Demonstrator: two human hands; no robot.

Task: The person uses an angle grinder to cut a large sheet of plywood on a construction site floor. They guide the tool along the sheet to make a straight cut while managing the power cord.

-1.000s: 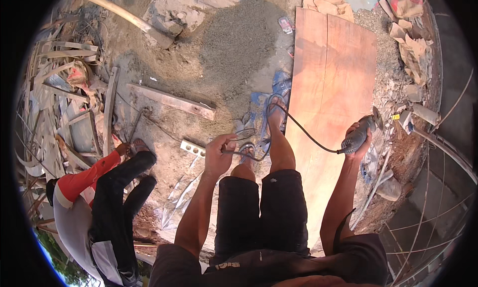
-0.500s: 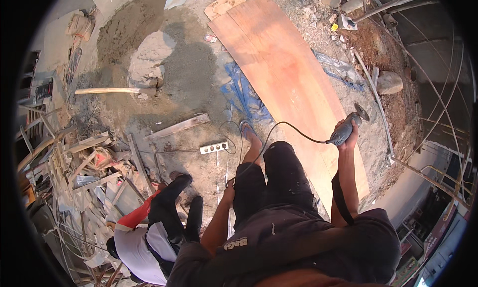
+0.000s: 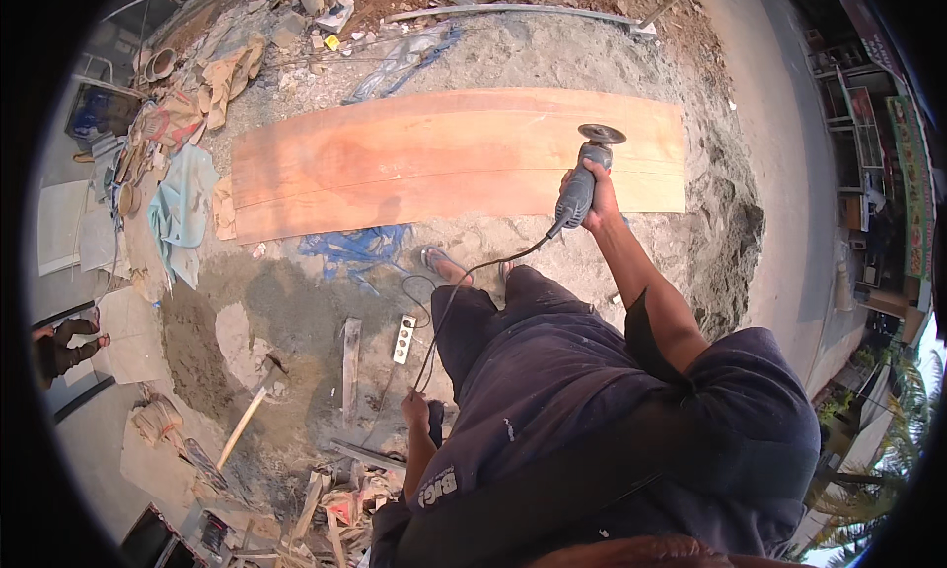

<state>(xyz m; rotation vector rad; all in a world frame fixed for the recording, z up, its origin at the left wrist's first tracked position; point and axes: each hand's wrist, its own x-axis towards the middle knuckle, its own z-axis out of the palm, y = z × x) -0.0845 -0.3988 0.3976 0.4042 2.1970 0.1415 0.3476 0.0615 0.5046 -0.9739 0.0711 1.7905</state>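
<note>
My right hand [image 3: 599, 198] is wrapped around the body of a grey angle grinder [image 3: 573, 201], with its round disc [image 3: 602, 133] pointing away from me. The grinder is above the right part of a long plywood sheet [image 3: 395, 169] lying on the ground; I cannot tell the height between them. A black power cord [image 3: 472, 274] runs from the grinder's rear down toward my left side. Beside my left thigh, my left hand [image 3: 416, 408] is closed on this cord. My feet stand at the sheet's near edge.
A white power strip [image 3: 403, 338] and a wooden plank [image 3: 350, 371] lie left of my legs. Blue plastic sheeting [image 3: 355, 248] is by the plywood. A long-handled tool [image 3: 242, 428] rests at the mortar patch. Scrap wood [image 3: 316, 509] is piled lower left; another person [image 3: 69, 346] is far left.
The view has swung to the right, so the plywood now lies crosswise before me. The grinder and cord stay in my hands. The nearby person in white and red has left the view.
</note>
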